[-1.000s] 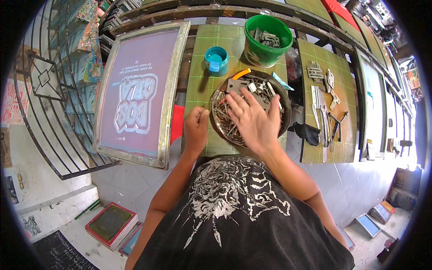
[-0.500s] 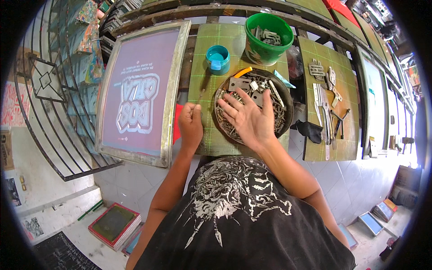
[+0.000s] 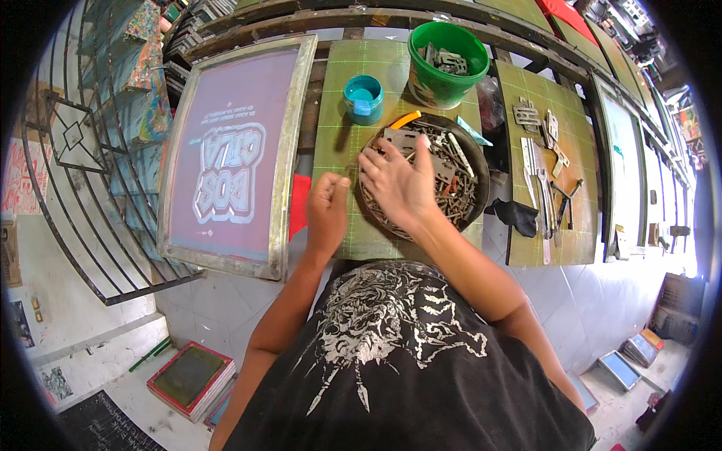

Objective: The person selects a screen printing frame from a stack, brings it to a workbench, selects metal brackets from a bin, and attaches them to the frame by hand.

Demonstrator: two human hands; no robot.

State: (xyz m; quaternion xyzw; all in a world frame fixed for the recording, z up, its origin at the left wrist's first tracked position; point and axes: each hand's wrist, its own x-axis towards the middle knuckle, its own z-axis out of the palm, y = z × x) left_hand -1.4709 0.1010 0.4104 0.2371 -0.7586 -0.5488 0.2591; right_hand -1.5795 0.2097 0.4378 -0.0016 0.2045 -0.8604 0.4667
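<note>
Green board (image 3: 394, 83); dark round pan (image 3: 483, 192), brownish screws (image 3: 460, 200).

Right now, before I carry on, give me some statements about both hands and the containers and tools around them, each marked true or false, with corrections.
1. The right hand is open over the round tray of screws. True.
2. Both hands are spread flat. False: the left hand is curled.
3. The green bucket holds metal pieces. True.
4. Nothing stands left of the bucket. False: a blue container does.
5. Long metal tools lie on the board right of the tray. True.
</note>
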